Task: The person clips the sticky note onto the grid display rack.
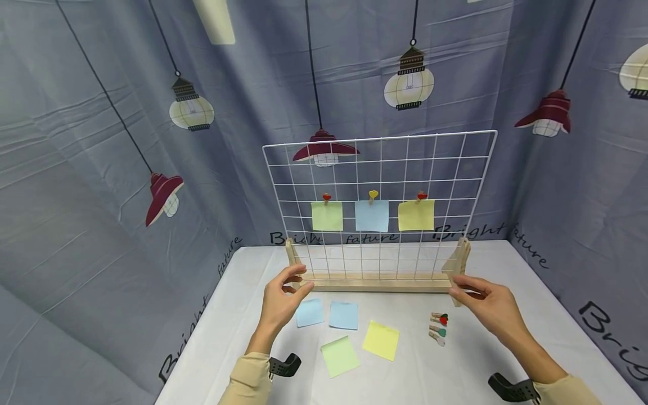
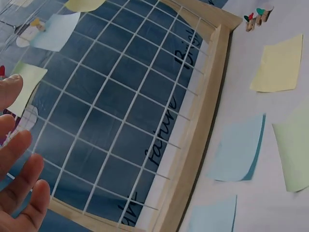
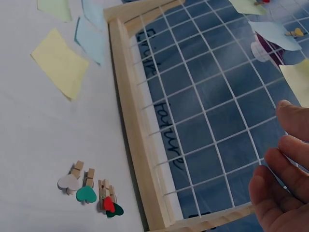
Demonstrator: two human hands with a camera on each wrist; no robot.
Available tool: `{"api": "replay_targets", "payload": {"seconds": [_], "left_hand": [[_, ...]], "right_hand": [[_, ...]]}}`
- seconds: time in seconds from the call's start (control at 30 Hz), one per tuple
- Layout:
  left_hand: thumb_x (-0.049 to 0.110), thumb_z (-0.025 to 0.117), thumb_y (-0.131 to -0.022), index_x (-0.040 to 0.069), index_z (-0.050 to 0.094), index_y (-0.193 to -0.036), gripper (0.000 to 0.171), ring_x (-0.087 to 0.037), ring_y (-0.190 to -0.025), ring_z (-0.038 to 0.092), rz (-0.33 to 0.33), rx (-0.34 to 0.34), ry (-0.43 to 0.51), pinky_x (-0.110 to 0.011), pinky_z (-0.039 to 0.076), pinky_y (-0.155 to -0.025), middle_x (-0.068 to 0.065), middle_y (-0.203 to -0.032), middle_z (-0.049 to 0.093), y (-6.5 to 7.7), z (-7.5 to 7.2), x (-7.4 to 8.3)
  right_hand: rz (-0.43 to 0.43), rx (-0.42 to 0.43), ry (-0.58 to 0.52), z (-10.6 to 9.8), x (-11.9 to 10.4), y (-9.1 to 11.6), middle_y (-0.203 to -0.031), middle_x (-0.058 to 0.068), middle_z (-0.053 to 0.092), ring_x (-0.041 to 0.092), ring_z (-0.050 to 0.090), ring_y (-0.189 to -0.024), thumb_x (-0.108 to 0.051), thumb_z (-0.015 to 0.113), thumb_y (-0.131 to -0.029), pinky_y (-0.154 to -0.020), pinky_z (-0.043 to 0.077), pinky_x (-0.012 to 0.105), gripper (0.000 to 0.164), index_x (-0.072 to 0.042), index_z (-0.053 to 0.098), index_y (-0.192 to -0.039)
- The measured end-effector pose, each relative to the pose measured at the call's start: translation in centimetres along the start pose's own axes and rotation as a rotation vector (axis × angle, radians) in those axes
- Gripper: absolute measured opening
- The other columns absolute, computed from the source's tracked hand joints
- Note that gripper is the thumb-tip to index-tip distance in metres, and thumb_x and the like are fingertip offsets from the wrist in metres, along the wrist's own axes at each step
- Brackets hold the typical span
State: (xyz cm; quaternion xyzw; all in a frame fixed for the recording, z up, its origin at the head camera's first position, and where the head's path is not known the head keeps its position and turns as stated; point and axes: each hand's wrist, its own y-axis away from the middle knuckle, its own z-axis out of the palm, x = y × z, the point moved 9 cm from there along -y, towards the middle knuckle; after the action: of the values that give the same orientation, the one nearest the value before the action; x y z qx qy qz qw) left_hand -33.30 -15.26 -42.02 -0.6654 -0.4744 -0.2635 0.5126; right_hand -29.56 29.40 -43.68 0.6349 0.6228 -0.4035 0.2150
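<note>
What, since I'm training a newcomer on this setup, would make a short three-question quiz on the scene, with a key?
1. Count: how many paper notes are clipped to the wire grid?
2. True or false: the loose heart clips on the table lie nearer the right hand than the left hand.
3. Multiple choice: what colour is the heart clipping the middle note? a) red b) yellow c) green

Key:
1. Three
2. True
3. b
</note>
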Motion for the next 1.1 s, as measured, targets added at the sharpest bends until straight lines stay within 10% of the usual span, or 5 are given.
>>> {"api": "replay_targets", "payload": {"seconds": [1.1], "left_hand": [[0.016, 0.087, -0.081, 0.009, 0.075, -0.117, 0.039, -0.03, -0.098, 0.067, -0.277, 0.151, -0.168, -0.034, 0.051, -0.083, -0.009, -0.116, 0.076, 2.1, 0.1, -13.5]], "right_hand": [[0.08, -0.029, 0.0, 0.9, 2.2, 0.5, -0.133, 0.024, 0.067, 0.044, 0.067, -0.116, -0.043, 0.072, -0.097, -0.071, 0.054, 0.016, 0.057, -0.003, 0.065, -0.138]]}}
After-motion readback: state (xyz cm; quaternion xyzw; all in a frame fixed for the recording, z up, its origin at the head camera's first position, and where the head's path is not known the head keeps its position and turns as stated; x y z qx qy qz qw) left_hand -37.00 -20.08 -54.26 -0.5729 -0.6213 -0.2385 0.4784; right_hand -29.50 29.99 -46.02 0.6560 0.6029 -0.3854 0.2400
